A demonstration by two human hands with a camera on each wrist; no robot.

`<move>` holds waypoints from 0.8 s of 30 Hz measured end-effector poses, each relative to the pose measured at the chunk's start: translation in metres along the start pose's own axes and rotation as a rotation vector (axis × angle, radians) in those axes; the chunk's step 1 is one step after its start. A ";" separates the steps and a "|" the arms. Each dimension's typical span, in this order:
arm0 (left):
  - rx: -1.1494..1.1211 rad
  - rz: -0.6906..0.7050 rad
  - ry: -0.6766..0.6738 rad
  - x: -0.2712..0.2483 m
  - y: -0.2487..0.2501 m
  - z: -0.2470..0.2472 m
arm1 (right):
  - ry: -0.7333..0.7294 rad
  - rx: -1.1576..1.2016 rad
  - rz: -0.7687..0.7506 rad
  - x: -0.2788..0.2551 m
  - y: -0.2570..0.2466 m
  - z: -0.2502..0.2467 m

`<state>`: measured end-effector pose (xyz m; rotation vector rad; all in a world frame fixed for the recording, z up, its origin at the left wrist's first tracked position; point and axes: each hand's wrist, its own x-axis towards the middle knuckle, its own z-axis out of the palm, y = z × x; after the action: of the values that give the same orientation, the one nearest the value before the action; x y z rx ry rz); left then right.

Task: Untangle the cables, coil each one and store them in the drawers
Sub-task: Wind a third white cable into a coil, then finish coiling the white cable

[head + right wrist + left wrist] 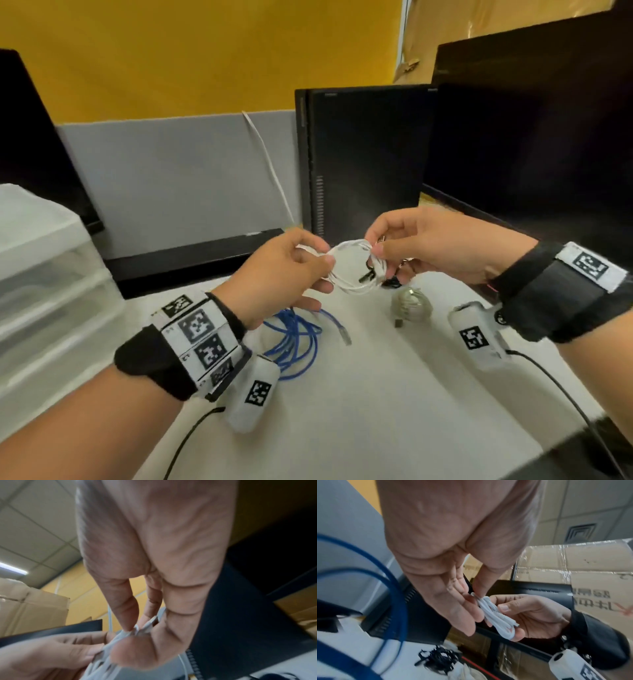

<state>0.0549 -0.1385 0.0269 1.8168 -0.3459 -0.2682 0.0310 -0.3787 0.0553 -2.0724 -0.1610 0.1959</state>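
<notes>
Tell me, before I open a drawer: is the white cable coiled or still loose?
Coiled: the white cable forms a small loop bundle pinched between the left hand and right hand.

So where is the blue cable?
In the head view the blue cable lies loose on the white table, just under the left hand.

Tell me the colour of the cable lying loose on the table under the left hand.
Blue cable, clearest in the head view.

Both hands (281, 270) (435, 246) raised — fingers pinched
</notes>
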 end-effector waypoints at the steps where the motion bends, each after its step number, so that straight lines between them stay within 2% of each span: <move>1: 0.030 -0.020 -0.031 0.001 0.001 0.014 | -0.009 -0.014 0.050 -0.009 0.012 -0.007; 4: 0.135 -0.078 -0.111 0.005 0.003 0.053 | -0.016 -0.055 0.162 -0.029 0.043 -0.023; 10: 0.460 -0.141 -0.246 0.028 -0.011 0.111 | 0.027 -0.151 0.280 -0.041 0.086 -0.030; 15: 0.605 -0.187 -0.316 0.044 -0.014 0.132 | 0.054 -0.229 0.306 -0.034 0.109 -0.027; 19: 0.619 -0.183 -0.315 0.056 -0.019 0.135 | 0.087 -0.293 0.327 -0.030 0.113 -0.029; 21: 0.603 -0.188 -0.312 0.056 -0.018 0.134 | 0.095 -0.417 0.337 -0.029 0.109 -0.030; 24: 0.632 -0.124 -0.266 0.047 -0.007 0.124 | 0.192 -0.809 0.225 -0.032 0.091 -0.027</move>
<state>0.0545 -0.2651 -0.0131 2.4356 -0.5478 -0.5345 0.0078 -0.4518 -0.0089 -2.9012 0.1404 0.0657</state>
